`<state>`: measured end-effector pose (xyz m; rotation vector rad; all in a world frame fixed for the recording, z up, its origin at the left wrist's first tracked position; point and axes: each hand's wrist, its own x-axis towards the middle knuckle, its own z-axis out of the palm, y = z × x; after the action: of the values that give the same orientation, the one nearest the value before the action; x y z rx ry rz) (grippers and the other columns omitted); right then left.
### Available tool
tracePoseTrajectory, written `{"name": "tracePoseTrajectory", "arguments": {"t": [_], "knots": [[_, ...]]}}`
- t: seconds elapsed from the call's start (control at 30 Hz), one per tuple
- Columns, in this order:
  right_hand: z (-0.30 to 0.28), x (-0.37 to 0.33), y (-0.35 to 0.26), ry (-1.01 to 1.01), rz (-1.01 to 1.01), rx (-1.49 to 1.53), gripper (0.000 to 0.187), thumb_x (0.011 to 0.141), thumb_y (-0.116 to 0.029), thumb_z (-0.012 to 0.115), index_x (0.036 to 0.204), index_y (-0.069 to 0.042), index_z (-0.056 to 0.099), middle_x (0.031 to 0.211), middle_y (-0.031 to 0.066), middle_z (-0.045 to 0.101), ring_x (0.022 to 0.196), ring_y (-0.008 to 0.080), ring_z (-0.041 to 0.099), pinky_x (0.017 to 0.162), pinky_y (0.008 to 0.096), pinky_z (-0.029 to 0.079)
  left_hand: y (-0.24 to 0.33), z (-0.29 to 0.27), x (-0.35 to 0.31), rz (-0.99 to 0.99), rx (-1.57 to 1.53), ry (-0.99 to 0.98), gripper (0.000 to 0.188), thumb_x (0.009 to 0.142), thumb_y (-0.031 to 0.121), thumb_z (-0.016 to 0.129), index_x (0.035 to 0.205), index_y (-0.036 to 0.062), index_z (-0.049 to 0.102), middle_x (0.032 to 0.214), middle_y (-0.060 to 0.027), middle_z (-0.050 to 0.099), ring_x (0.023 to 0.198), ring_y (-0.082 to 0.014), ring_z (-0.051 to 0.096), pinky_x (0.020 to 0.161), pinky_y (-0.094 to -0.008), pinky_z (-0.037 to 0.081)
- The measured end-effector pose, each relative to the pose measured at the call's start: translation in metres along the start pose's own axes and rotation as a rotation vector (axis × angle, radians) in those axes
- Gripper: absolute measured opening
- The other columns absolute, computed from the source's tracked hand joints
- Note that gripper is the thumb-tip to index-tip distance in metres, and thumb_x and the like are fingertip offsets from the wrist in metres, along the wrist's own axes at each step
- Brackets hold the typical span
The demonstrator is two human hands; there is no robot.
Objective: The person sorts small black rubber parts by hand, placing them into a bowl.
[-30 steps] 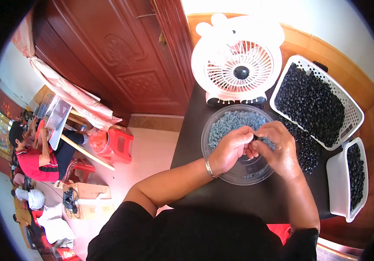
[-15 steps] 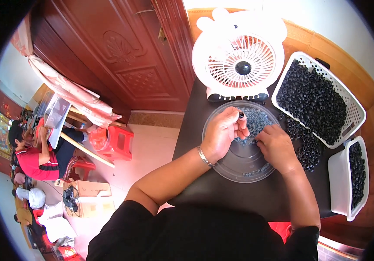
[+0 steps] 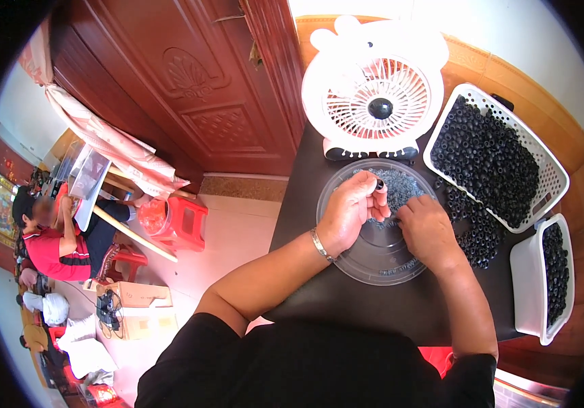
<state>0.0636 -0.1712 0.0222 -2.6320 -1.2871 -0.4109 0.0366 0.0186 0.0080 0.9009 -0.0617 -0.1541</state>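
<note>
My left hand (image 3: 346, 214), palm turned up, pinches a small black ring-like part (image 3: 380, 184) between thumb and forefinger. Beside it, my right hand (image 3: 431, 230) has its fingertips closed together, close to the left fingers; whatever they hold, if anything, is too small to make out. Both hands are over a round clear plastic tray (image 3: 367, 266) lying on the dark table. A heap of tiny blue-grey pieces (image 3: 402, 185) fills the tray's far side, and a few more lie along its near rim. Right of the tray, loose black ring-like parts (image 3: 481, 246) are piled on the table.
A white perforated basket (image 3: 552, 178) of black parts stands at the far right, leaning over the pile. Nearer is a white bin (image 3: 528, 294) with more. A white fan (image 3: 382, 109) stands behind the tray. At far left, a person (image 3: 54, 248) sits by a small table.
My right hand has shifted slightly, its fingertips a little nearer my left fingers. The left hand keeps its pinch on the black part, almost unmoved.
</note>
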Motion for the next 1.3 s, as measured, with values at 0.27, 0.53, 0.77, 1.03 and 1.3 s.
{"name": "tracePoseTrajectory", "arguments": {"t": [0.27, 0.53, 0.77, 1.03, 1.3], "knots": [[0.003, 0.004, 0.002, 0.017, 0.064, 0.075, 0.004, 0.074, -0.005, 0.058, 0.078, -0.003, 0.057, 0.081, 0.0131, 0.060, 0.082, 0.0329, 0.058, 0.074, 0.0381, 0.046, -0.001, 0.002, 0.000, -0.028, 0.028, -0.018, 0.021, 0.094, 0.026, 0.044, 0.092, 0.0073, 0.052, 0.083, -0.0053, 0.056, 0.073, -0.0196, 0.057, 0.067, -0.0304, 0.042], [-0.009, 0.001, 0.012, 0.056, 0.525, 1.375, 0.010, 0.088, -0.009, 0.058, 0.093, 0.000, 0.059, 0.088, 0.0030, 0.061, 0.083, 0.0106, 0.055, 0.078, 0.0240, 0.043, -0.002, 0.008, -0.004, -0.119, 0.035, -0.133, 0.023, 0.094, 0.028, 0.047, 0.093, 0.0063, 0.053, 0.096, -0.0105, 0.061, 0.083, -0.0208, 0.060, 0.073, -0.0310, 0.046], [-0.007, 0.004, 0.004, 0.091, 0.476, 1.461, 0.011, 0.091, -0.011, 0.057, 0.093, 0.000, 0.059, 0.090, 0.0025, 0.061, 0.085, 0.0095, 0.055, 0.080, 0.0248, 0.044, -0.008, 0.011, -0.004, -0.121, -0.018, -0.256, 0.022, 0.095, 0.026, 0.045, 0.098, 0.0055, 0.052, 0.097, -0.0092, 0.059, 0.085, -0.0205, 0.060, 0.074, -0.0320, 0.046], [-0.010, -0.002, 0.010, 0.063, 0.547, 1.358, 0.025, 0.094, -0.024, 0.055, 0.084, -0.002, 0.059, 0.075, -0.0002, 0.057, 0.068, 0.0081, 0.050, 0.065, 0.0229, 0.042, -0.005, 0.015, -0.007, -0.073, 0.093, -0.268, 0.025, 0.097, 0.028, 0.045, 0.097, 0.0041, 0.052, 0.092, -0.0065, 0.057, 0.080, -0.0176, 0.058, 0.073, -0.0299, 0.045], [-0.015, -0.003, 0.009, -0.178, 0.594, 1.370, 0.035, 0.095, -0.034, 0.053, 0.079, -0.003, 0.059, 0.068, -0.0014, 0.055, 0.061, 0.0063, 0.048, 0.057, 0.0220, 0.041, 0.000, 0.030, -0.013, 0.367, 0.836, -0.347, 0.010, 0.094, 0.011, 0.049, 0.090, 0.0025, 0.050, 0.083, -0.0059, 0.047, 0.076, -0.0133, 0.050, 0.072, -0.0276, 0.042]]}}
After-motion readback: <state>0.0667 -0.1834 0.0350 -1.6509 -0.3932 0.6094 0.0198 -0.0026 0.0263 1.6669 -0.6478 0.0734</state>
